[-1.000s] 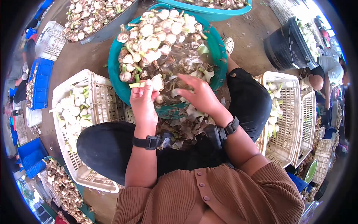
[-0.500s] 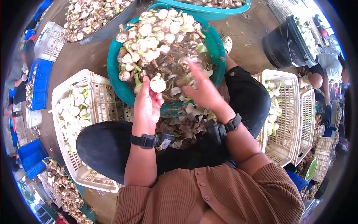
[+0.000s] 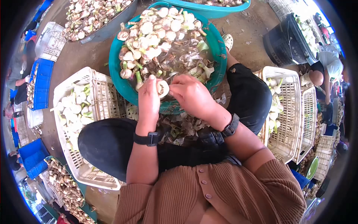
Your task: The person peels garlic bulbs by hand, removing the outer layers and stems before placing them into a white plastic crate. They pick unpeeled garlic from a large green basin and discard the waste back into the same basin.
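Note:
A round white garlic bulb (image 3: 163,89) sits in my left hand (image 3: 149,101), its brownish root end facing up. My left thumb and fingers close around it. From the other side, my right hand (image 3: 194,98) meets the bulb with its fingertips pinched at the edge; the exact contact is partly hidden by the fingers. Just beyond both hands stands a teal tub (image 3: 114,80) of murky water. Unpeeled garlic bulbs (image 3: 151,39) are heaped at its far left, and loose peeled skins (image 3: 192,59) float at its right.
White crates holding peeled garlic flank my knees, the left crate (image 3: 86,183) and the right crate (image 3: 285,143). A black bucket (image 3: 278,46) stands at the far right. Discarded skins (image 3: 182,127) lie between my legs. Another person (image 3: 330,69) bends over at the right edge.
My right hand has come in from above the tub, with fingers spread, to pinch at the bulb. The bulb has turned and moved slightly nearer in my left hand.

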Available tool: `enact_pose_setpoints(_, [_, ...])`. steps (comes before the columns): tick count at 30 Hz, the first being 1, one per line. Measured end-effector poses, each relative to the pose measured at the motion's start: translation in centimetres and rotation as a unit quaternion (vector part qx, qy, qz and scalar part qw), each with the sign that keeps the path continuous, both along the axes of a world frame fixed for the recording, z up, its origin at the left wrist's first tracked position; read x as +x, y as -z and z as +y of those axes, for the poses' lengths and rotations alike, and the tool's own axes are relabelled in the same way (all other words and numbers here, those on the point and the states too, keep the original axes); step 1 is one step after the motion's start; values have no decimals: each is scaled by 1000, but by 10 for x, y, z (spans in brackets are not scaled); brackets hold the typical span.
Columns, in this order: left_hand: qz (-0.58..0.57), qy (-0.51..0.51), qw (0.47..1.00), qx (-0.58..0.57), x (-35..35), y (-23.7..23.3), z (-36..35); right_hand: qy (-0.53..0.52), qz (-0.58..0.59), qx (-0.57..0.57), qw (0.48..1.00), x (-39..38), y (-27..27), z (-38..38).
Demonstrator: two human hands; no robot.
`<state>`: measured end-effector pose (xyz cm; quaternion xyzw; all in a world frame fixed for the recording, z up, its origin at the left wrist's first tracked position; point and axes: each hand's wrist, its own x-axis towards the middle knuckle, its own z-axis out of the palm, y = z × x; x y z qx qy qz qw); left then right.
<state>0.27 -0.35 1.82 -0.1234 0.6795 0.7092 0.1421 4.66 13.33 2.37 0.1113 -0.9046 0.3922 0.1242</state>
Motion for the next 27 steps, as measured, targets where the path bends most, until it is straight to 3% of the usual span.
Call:
enact_pose_setpoints(3, [-72,31,996,41,-1,2,0,-45,-18,6,999,6,8,-1])
enact_pose_setpoints(6, [-135,68,988,26,-3,11,-3,-27,-8,110,994,8,11,-2])
enact_pose_setpoints(7, [-124,91,986,57,-5,14,-4,-8,-186,-85,979,3,14,-1])
enact_pose_setpoints(8, [-112,115,983,85,-6,15,-6,12,-350,-275,895,-1,16,0])
enact_pose_setpoints(9, [-111,115,984,83,-7,16,-7,22,-401,-410,819,-2,16,2])
enact_pose_setpoints(12, [-62,101,990,74,-9,12,-9,40,-373,-451,810,2,11,1])
enact_pose_setpoints(13, [-38,164,986,9,-11,9,-14,40,-245,-326,912,6,12,0])
enact_pose_setpoints(14, [-14,226,972,-56,-12,-3,-13,41,-244,-328,912,6,15,2])
enact_pose_setpoints(15, [-93,261,957,-86,-9,-15,-10,34,-110,-189,975,4,19,6])
enact_pose_setpoints(16, [-95,266,955,-87,-3,-12,-8,26,26,-42,998,4,21,9])
enact_pose_setpoints(18, [161,314,907,-229,10,-3,-5,40,16,-60,997,-1,26,9])
enact_pose_setpoints(19, [183,299,909,-228,16,-12,0,94,-159,-256,949,-5,36,9])
enact_pose_setpoints(20, [303,292,865,-273,18,-11,2,139,-320,-435,830,-8,43,11])
enact_pose_setpoints(21, [355,279,848,-278,18,-7,2,114,-356,-478,795,-10,50,15])
enact_pose_setpoints(22, [405,265,829,-282,16,-4,1,117,-354,-479,795,-13,51,16])
enact_pose_setpoints(23, [405,266,828,-282,15,-2,0,106,-373,-538,749,-15,53,16])
enact_pose_setpoints(24, [446,277,797,-300,13,1,-2,93,-391,-593,698,-15,55,14])
enact_pose_setpoints(25, [485,286,762,-319,11,3,-3,97,-414,-582,693,-15,41,14])
enact_pose_setpoints(26, [484,286,763,-321,11,9,-3,95,-415,-583,692,-14,32,11])
enact_pose_setpoints(27, [412,226,857,-212,11,16,-2,102,-380,-632,668,-12,25,8])
